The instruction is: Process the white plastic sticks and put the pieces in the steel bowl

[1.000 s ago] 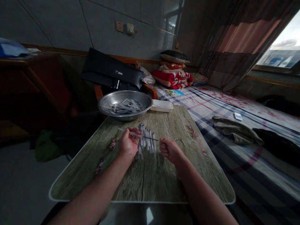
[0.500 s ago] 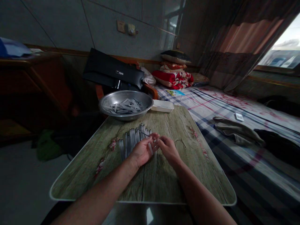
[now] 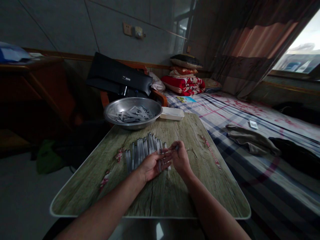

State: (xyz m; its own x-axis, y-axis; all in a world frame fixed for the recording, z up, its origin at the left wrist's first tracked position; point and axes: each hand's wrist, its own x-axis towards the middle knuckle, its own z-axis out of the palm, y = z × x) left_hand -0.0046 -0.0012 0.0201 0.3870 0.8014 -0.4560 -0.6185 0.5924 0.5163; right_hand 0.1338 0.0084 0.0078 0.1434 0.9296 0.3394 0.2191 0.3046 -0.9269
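Note:
Slim translucent pen tubes (image 3: 141,150) with dark ends lie side by side in a row on the wood-patterned table (image 3: 172,200). My left hand (image 3: 153,165) is over the right end of this row, palm up, its fingers stretched towards the other hand. Beside it, my right hand (image 3: 180,158) has its fingers curled in, and a small dark end shows between thumb and fingers. The rest of that piece is hidden by the hand. My left fingertips meet or nearly meet the right hand; whether they touch is unclear.
At the table's far left, a steel basin (image 3: 110,115) holds many similar pieces. A white tray (image 3: 175,116) is to its right. Behind stands a chair with a black monitor (image 3: 117,75). The bed (image 3: 217,110) with checked cover adjoins the table's right side.
A second ago my left hand held a tube with a thin dark rod between both hands. Both hands then came together. My left hand has since opened, and the row is uncovered.

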